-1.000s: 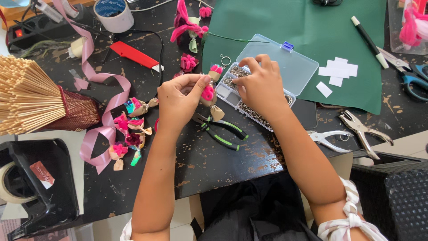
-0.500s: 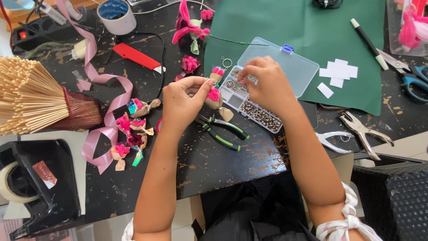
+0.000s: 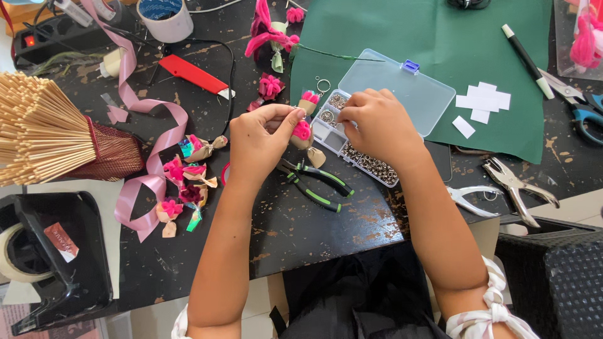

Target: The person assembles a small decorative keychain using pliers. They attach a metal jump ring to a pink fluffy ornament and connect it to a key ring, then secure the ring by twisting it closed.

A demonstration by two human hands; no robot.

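My left hand (image 3: 260, 141) pinches a small pink tassel ornament (image 3: 303, 132) with a tan wrapped end, held just above the black table. My right hand (image 3: 380, 125) hovers over a clear compartment box (image 3: 402, 94) of small metal rings, fingers pinched together on something too small to make out. A second pink tassel on a key ring (image 3: 311, 97) lies between the hands. Green-handled pliers (image 3: 317, 182) lie on the table just below both hands.
Finished pink and tan ornaments (image 3: 185, 182) and a pink ribbon (image 3: 147, 119) lie to the left, beside a bundle of bamboo sticks (image 3: 44, 129) and a tape dispenser (image 3: 38, 257). A green sheet (image 3: 440, 50), pen (image 3: 527, 53), silver punch pliers (image 3: 502, 188) and scissors (image 3: 581, 103) are on the right.
Both hands drifted slightly apart and my right hand settled over the ring box. The tassel stays in my left hand.
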